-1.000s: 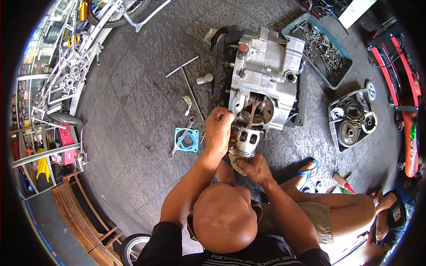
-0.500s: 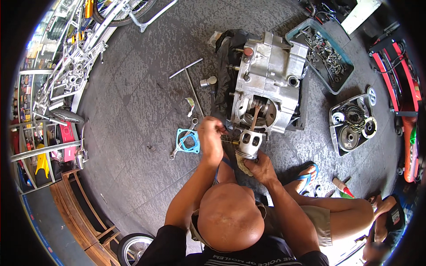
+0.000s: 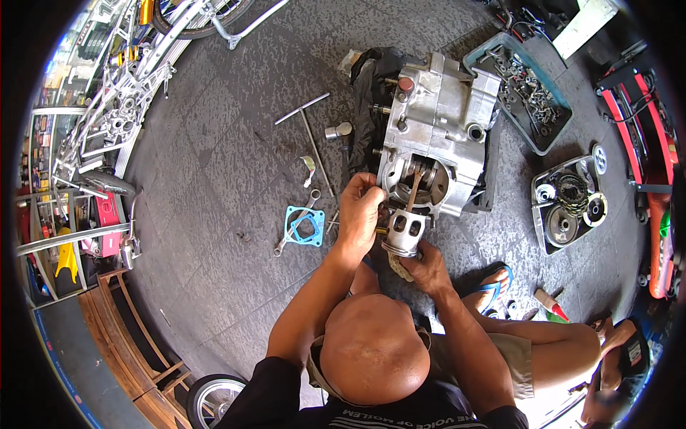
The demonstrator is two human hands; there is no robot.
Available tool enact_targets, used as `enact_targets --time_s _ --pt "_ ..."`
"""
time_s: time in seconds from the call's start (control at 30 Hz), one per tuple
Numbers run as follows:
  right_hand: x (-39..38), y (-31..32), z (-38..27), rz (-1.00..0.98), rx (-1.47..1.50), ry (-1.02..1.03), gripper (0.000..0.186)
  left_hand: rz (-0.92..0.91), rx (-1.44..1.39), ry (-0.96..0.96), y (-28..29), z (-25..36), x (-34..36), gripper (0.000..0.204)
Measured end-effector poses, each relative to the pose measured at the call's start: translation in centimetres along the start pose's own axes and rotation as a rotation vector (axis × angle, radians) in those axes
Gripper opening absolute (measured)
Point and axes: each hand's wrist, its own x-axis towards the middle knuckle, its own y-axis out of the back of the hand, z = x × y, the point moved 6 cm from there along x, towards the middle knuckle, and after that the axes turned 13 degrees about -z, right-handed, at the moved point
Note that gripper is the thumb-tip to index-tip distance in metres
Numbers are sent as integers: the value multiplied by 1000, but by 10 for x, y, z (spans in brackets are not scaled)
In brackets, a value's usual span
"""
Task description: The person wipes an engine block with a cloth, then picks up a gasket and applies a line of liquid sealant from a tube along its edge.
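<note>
My left hand (image 3: 359, 213) is pinched at the left front of the silver engine case (image 3: 439, 111); what its fingertips hold is hidden. A rusty-brown connecting rod (image 3: 414, 187) runs from the case's round opening to a silver piston (image 3: 407, 224) with two windows. A brass-coloured pin (image 3: 381, 231) sticks out from the piston's left side. My right hand (image 3: 427, 266) grips the piston's lower end with a crumpled pale rag (image 3: 398, 269). To the left on the floor lie blue gaskets (image 3: 316, 233), a wrench (image 3: 280, 247) and a T-handle tool (image 3: 309, 132).
A bin of bolts (image 3: 532, 100) and a tray of gears (image 3: 561, 225) lie to the right, beside red racks (image 3: 625, 121). Silver frame parts (image 3: 118, 121), a wooden bench (image 3: 118, 343) and a wheel (image 3: 214, 404) line the left. My feet (image 3: 493, 286) in blue sandals rest near a glue-like tube (image 3: 550, 304).
My left hand dipped away from the case, showing the brass pin at the piston, then moved back up to the case's edge. The view has shifted slightly; my right hand still grips the piston.
</note>
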Motion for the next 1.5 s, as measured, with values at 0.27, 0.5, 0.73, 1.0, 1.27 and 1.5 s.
enact_targets --time_s 0.27,0.5,0.73,1.0,1.27,1.5 --pt "1 0 -3 27 -22 18 53 14 -26 43 0 -1 2 10" --pt "-1 3 3 8 -12 -35 51 111 43 -42 14 9 5 10" --pt "-5 8 -4 55 -17 -24 52 86 338 -4 -24 42 19 9" --pt "-8 9 1 40 -14 -15 54 47 133 26 -25 37 26 3" --pt "-4 -7 2 -19 2 97 53 189 261 -154 50 5 -29 17" --pt "-7 -39 -16 -180 -23 -51 41 94 829 45 90 -73 -131 25"
